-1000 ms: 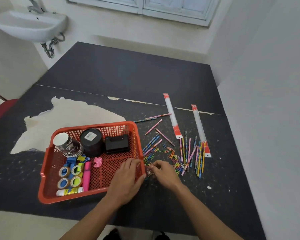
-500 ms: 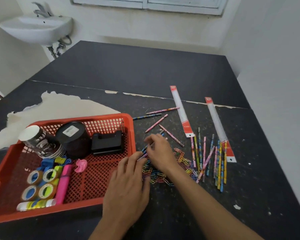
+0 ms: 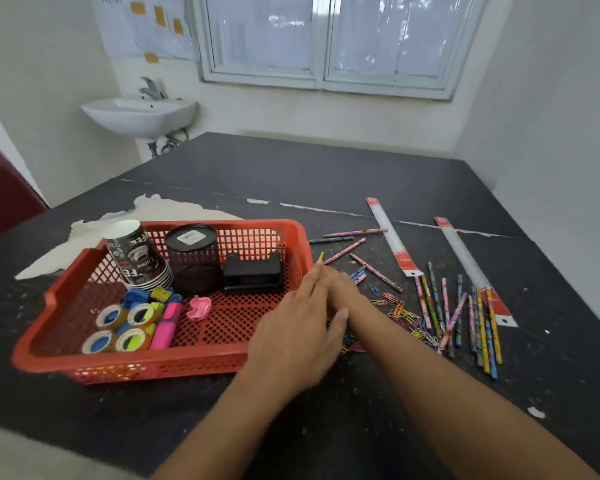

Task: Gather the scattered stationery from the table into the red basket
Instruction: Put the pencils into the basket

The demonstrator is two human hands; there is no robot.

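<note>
Just right of the right hand (image 3: 349,289), paper clips (image 3: 407,318), red basket (image 3: 153,362) leftward.

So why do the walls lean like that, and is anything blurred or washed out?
In the head view the wide lens tilts the walls and stretches the table; daylight washes the window nearly white; the left hand, right hand and near rim of the basket look slightly smeared; the pencils look crisp.

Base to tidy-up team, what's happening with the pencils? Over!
Left hand open beside red basket. Right hand on pencils, grip hidden behind left. Paper clips, rulers not yet in.
</note>
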